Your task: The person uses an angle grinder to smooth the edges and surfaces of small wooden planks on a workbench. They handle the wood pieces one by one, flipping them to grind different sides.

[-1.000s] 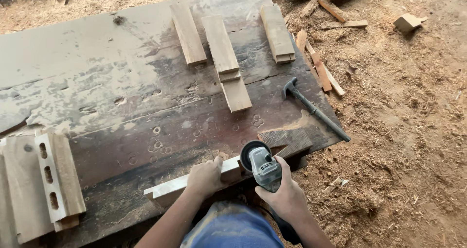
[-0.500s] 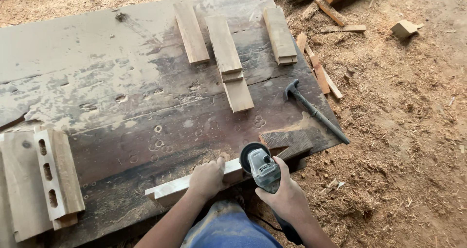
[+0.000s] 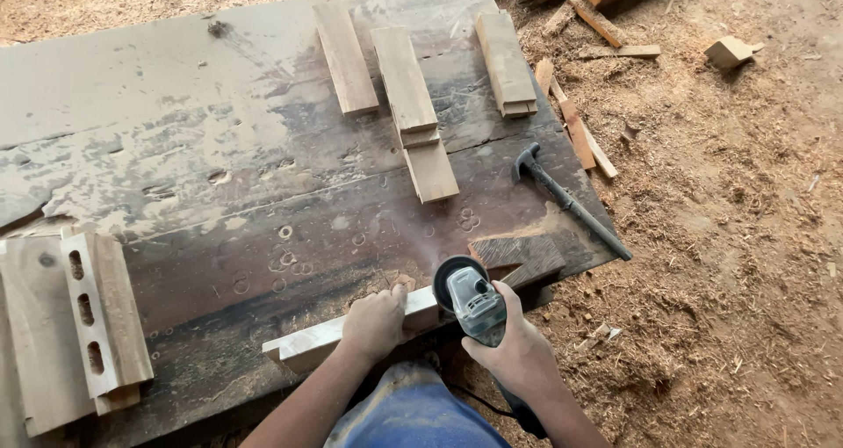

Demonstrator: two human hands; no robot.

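The pale wooden strip (image 3: 351, 332) lies along the near edge of the worn workboard (image 3: 219, 167), its long axis running left to right with the right end tilted slightly away. The left hand (image 3: 376, 323) rests on top of it near its right end, fingers curled down and pressing the wood against the board. Just to the right, the right hand (image 3: 518, 353) is wrapped around the body of a grey angle grinder (image 3: 472, 300), fingers closed firmly about the housing; the black disc guard at its far end sits at the strip's right end, though whether the disc actually touches the wood cannot be made out from this angle. So the strip stretches leftward from the tool, and the left hand is the nearer of the two to it, on it in fact, while the right reaches it only through the grinder.

A dark wedge-shaped offcut (image 3: 520, 253) lies just beyond the grinder. Farther off, a black claw hammer (image 3: 571, 204) lies near the board's right edge. Three plank stacks (image 3: 413, 97) sit at the far side, and a slotted pale piece (image 3: 88, 312) rests on boards at the near left. Sawdust and scrap blocks (image 3: 729, 51) cover the ground to the right.
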